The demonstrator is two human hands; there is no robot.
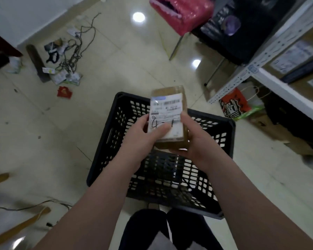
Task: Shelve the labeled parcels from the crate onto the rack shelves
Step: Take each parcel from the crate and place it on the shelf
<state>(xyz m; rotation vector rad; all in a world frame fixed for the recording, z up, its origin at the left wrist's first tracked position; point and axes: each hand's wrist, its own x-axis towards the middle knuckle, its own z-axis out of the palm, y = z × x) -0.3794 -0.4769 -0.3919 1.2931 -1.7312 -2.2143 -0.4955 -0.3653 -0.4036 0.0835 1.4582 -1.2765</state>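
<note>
While the left hand [143, 138] and right hand [197, 141] hold the parcel [170, 143], fingers [161, 131] clamped on its sides, its label [167, 107] faces up, probably for reading; the blurred mark may say 4-1. The crate [229, 127] sits below the fingers, the rack [282, 85] to their right.

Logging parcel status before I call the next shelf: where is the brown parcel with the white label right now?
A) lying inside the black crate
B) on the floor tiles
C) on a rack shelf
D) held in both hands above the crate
D: the left hand and right hand both grip the brown parcel, which is raised over the black crate with its label facing the camera.
</note>
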